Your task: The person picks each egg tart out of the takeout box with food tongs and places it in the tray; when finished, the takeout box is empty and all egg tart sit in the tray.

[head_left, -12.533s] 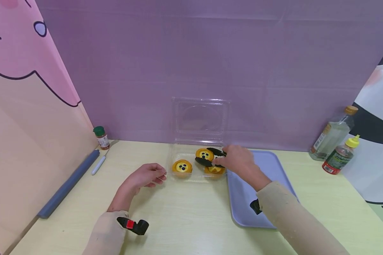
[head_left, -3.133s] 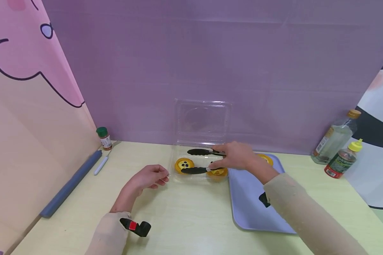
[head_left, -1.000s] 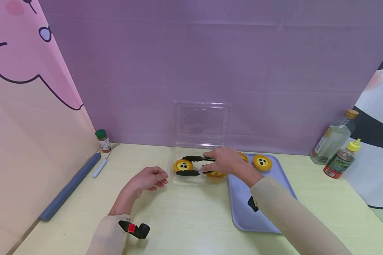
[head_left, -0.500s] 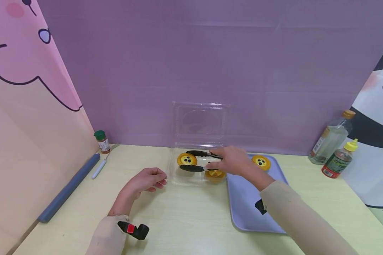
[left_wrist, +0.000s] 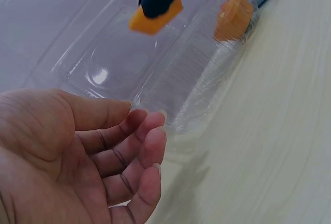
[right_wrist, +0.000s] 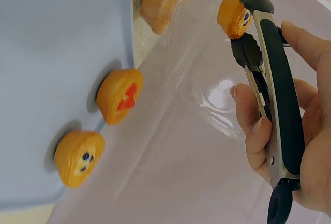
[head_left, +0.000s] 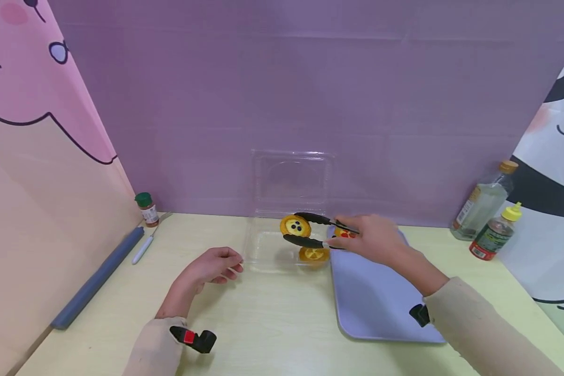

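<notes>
My right hand grips black-and-steel tongs. Between their tips is a blueberry-topped tart, raised above the clear plastic container. With thumb and index finger, my left hand pinches that container's near left corner; the other fingers curl loosely. One tart with a yellow topping sits at the container's right side. On the lilac tray are a red-topped tart and another blueberry tart, which the right hand hides in the head view.
The container's lid stands up against the purple backdrop. At the right are a glass bottle and a yellow-capped squeeze bottle. A green-capped jar, a white-handled tool and a long blue bar lie left.
Two tarts have gone from the container to the tray since the oldest frame. Over the last second the tongs have closed on the left tart, lifted it and carried it right. The left hand stays.
</notes>
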A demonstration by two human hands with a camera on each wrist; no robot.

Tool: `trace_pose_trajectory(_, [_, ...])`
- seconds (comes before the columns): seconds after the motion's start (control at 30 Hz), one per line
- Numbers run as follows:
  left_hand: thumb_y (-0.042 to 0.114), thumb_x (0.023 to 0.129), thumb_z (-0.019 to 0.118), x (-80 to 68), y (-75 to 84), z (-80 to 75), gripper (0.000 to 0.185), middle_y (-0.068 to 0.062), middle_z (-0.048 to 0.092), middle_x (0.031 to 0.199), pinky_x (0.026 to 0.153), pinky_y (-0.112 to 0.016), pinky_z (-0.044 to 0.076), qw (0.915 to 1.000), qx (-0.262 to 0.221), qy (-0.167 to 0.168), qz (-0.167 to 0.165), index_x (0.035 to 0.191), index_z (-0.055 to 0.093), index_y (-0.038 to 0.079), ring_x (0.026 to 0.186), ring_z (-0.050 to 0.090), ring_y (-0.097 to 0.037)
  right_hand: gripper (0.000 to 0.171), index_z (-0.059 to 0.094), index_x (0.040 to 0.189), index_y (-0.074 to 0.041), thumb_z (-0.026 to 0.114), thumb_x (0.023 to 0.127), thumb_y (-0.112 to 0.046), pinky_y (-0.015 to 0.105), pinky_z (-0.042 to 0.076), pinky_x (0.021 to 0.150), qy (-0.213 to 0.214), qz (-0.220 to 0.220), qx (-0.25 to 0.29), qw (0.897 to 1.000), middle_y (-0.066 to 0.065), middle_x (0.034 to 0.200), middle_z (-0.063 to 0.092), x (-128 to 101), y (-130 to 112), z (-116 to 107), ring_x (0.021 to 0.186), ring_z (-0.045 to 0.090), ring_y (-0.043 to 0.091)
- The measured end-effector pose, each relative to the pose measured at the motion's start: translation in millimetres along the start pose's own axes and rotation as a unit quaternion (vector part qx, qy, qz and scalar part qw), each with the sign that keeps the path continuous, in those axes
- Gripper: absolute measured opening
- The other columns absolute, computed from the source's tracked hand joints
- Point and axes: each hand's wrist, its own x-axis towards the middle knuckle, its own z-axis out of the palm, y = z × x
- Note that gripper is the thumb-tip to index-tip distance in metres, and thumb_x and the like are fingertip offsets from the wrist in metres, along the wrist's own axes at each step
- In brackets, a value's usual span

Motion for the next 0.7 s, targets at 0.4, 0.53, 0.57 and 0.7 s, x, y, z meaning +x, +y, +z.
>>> trace_pose_trajectory(0.4, [0.021,0.104,0.053,-0.4,-0.8,0.0,0.029,-0.009,0.068,0.101,0.080,-0.035,0.053,0.9999,0.003,0.001,0.011,0.119,0.060,-0.004,0.090,0.063,-0.020,0.073,0.059,0.141,-0.027,0.065,0.083,-0.071,0.029,0.031,0.046,0.061,0.046,-0.007,0.997,0.011,0.107,0.075,-51.1,33.5,-27.9,0.052,0.042,0.012])
trace_pose_trajectory(0.53, [0.021,0.104,0.053,0.0,-1.6,0.3,0.030,-0.010,0.068,0.102,0.080,-0.036,0.053,0.9999,0.000,-0.002,0.014,0.119,0.060,-0.004,0.090,0.063,-0.020,0.074,0.059,0.141,-0.026,0.066,0.082,-0.071,0.030,0.030,0.045,0.074,0.058,-0.023,0.995,0.010,0.095,0.075,-67.9,45.3,-32.9,0.055,0.043,0.012])
trace_pose_trajectory(0.57, [0.021,0.104,0.053,-0.2,-1.5,0.4,0.030,-0.010,0.068,0.102,0.080,-0.036,0.053,0.9999,-0.001,-0.002,0.016,0.119,0.060,-0.004,0.090,0.063,-0.020,0.074,0.059,0.141,-0.026,0.067,0.082,-0.070,0.030,0.030,0.045,0.074,0.059,-0.027,0.995,0.012,0.099,0.075,-71.9,48.2,-33.8,0.056,0.044,0.011])
trace_pose_trajectory(0.7, [0.021,0.104,0.052,-0.9,-1.1,1.3,0.030,-0.012,0.067,0.104,0.081,-0.036,0.053,0.9998,-0.003,-0.002,0.017,0.118,0.060,-0.004,0.092,0.063,-0.022,0.078,0.056,0.144,-0.024,0.066,0.082,-0.070,0.031,0.032,0.045,0.065,0.076,-0.035,0.994,0.017,0.114,0.073,-87.2,57.6,-36.7,0.060,0.048,0.012])
